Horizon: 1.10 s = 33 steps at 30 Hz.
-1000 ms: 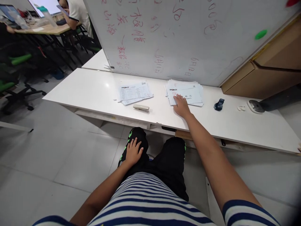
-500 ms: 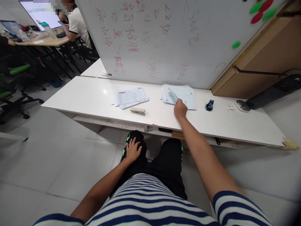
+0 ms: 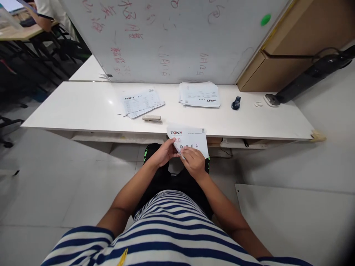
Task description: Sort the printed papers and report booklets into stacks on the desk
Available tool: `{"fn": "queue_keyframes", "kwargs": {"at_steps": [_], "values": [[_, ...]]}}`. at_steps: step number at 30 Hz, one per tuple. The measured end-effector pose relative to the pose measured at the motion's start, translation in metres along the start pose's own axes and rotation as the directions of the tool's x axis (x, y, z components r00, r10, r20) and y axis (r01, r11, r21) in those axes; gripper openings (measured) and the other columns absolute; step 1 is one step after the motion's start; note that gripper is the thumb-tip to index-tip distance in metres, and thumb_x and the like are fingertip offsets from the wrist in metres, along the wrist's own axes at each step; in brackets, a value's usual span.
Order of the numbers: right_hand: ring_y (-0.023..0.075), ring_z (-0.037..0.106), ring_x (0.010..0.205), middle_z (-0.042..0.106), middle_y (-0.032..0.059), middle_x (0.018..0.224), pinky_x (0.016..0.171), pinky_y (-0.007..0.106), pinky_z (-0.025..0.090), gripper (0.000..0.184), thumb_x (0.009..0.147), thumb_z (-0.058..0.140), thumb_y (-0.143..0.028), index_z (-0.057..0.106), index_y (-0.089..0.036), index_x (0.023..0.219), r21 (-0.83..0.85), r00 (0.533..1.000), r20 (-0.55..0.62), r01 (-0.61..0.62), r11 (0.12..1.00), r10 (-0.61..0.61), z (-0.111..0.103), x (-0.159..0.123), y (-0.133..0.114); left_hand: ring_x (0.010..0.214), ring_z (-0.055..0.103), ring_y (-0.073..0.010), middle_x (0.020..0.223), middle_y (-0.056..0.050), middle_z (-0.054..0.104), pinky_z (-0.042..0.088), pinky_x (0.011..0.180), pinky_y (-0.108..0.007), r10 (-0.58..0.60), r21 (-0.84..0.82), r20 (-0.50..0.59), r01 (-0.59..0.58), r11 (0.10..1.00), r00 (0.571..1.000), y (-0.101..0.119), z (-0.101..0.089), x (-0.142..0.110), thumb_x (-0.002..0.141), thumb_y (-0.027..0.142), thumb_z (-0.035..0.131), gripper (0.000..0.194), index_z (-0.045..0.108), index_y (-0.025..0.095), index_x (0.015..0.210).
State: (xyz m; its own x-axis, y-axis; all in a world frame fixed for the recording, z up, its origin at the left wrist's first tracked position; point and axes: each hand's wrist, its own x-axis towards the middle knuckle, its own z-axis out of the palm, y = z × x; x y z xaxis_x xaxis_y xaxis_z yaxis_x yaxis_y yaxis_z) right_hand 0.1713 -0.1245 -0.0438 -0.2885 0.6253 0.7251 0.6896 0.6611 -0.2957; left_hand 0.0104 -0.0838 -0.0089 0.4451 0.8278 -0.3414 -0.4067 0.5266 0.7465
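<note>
A printed paper report [image 3: 194, 136] headed PONY is held over my lap, at the front edge of the white table. My left hand [image 3: 165, 152] pinches its left edge, thumb on top. My right hand [image 3: 194, 162] lies across its lower part with fingers bent onto the paper near the left hand; whether it is one sheet or several I cannot tell. Beyond it, a stack of printed papers [image 3: 199, 95] lies on the table, and a looser pile of papers [image 3: 141, 103] is to its left. A beige stapler [image 3: 152, 119] sits in front of that left pile.
The white table [image 3: 91, 111] runs across in front of me. A whiteboard [image 3: 166, 40] with red writing stands behind it. At right are a dark blue object [image 3: 236, 103], white earbuds [image 3: 258, 104], a computer mouse [image 3: 271, 100] and cardboard boxes [image 3: 277, 72]. Another person [image 3: 46, 16] is at far left.
My right hand has come back from the right stack with the paper report. My left hand has left my knee and now grips it too. The view has tilted down.
</note>
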Motion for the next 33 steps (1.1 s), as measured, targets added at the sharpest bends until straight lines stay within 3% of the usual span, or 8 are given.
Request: {"fn": "queue_keyframes", "kwargs": {"at_steps": [3,8,11,15,21,25,28,33], "values": [[0.0226,0.062,0.109,0.072,0.0067,0.103,0.089,0.038,0.050,0.017,0.088,0.057,-0.017,0.069,-0.021,0.099,-0.040,0.999,0.045,0.005,0.999,-0.003,0.000,-0.008,-0.001,0.091,0.068,-0.0243,0.102,-0.012,0.073,0.054,0.074,-0.031,-0.002,-0.043,-0.083,-0.001,0.999,0.997,-0.007,-0.008,-0.006,0.084,0.036,0.060,0.040,0.065,0.011,0.115],[0.0256,0.052,0.125,0.064,0.0102,0.125,0.104,0.045,0.040,0.028,0.089,0.059,-0.032,0.065,-0.020,0.114,-0.063,0.989,0.147,0.019,0.998,-0.009,0.006,-0.019,-0.004,0.097,0.067,-0.0285,0.107,-0.016,0.072,0.052,0.088,-0.042,0.108,0.011,-0.166,-0.108,0.994,0.980,-0.011,-0.022,-0.011,0.080,0.038,0.071,0.043,0.067,0.008,0.110],[0.0269,0.042,0.135,0.054,0.0104,0.139,0.111,0.049,0.032,0.039,0.092,0.053,-0.040,0.058,-0.024,0.127,-0.100,0.961,0.274,-0.010,0.995,0.037,0.009,-0.017,-0.006,0.100,0.067,-0.0295,0.105,-0.016,0.072,0.051,0.093,-0.046,0.183,0.014,-0.273,-0.186,0.982,0.945,-0.013,-0.028,-0.008,0.075,0.038,0.076,0.044,0.068,0.008,0.106],[0.0282,0.024,0.145,0.035,0.0083,0.153,0.115,0.056,0.019,0.047,0.094,0.045,-0.035,0.045,-0.027,0.141,-0.144,0.903,0.405,-0.088,0.986,0.140,0.016,-0.009,-0.006,0.100,0.067,-0.0300,0.105,-0.016,0.072,0.052,0.093,-0.047,0.237,0.017,-0.387,-0.251,0.968,0.891,-0.019,-0.032,0.005,0.070,0.036,0.081,0.047,0.068,0.008,0.106],[0.0304,0.017,0.146,0.024,0.0098,0.157,0.113,0.061,0.015,0.054,0.095,0.042,-0.035,0.033,-0.027,0.148,-0.198,0.865,0.458,-0.124,0.972,0.204,0.035,-0.002,0.004,0.099,0.067,-0.0297,0.108,-0.018,0.071,0.050,0.095,-0.047,0.238,-0.019,-0.420,-0.271,0.962,0.876,-0.027,-0.037,0.026,0.067,0.035,0.083,0.052,0.068,0.006,0.107],[0.0310,0.019,0.146,0.021,0.0105,0.158,0.113,0.061,0.016,0.058,0.096,0.039,-0.041,0.027,-0.025,0.150,-0.162,0.817,0.526,-0.177,0.971,0.237,0.045,-0.003,0.013,0.102,0.066,-0.0281,0.109,-0.017,0.071,0.048,0.098,-0.045,0.170,-0.051,-0.374,-0.203,0.978,0.912,-0.033,-0.042,0.025,0.076,0.044,0.074,0.048,0.067,0.007,0.108],[0.0297,0.017,0.146,0.018,0.0107,0.159,0.114,0.057,0.020,0.057,0.097,0.035,-0.042,0.027,-0.022,0.150,-0.111,0.786,0.569,-0.218,0.969,0.242,0.048,-0.005,0.014,0.105,0.066,-0.0271,0.111,-0.017,0.070,0.046,0.100,-0.044,0.182,-0.068,-0.317,-0.213,0.975,0.931,-0.038,-0.045,0.020,0.082,0.046,0.068,0.048,0.066,0.008,0.110],[0.0288,0.016,0.147,0.019,0.0099,0.159,0.114,0.056,0.020,0.055,0.097,0.034,-0.036,0.028,-0.022,0.150,-0.112,0.786,0.576,-0.199,0.974,0.226,0.049,-0.006,0.011,0.102,0.066,-0.0267,0.113,-0.016,0.069,0.047,0.098,-0.045,0.210,-0.090,-0.342,-0.255,0.963,0.916,-0.047,-0.052,0.017,0.079,0.043,0.072,0.049,0.065,0.008,0.113]]}}
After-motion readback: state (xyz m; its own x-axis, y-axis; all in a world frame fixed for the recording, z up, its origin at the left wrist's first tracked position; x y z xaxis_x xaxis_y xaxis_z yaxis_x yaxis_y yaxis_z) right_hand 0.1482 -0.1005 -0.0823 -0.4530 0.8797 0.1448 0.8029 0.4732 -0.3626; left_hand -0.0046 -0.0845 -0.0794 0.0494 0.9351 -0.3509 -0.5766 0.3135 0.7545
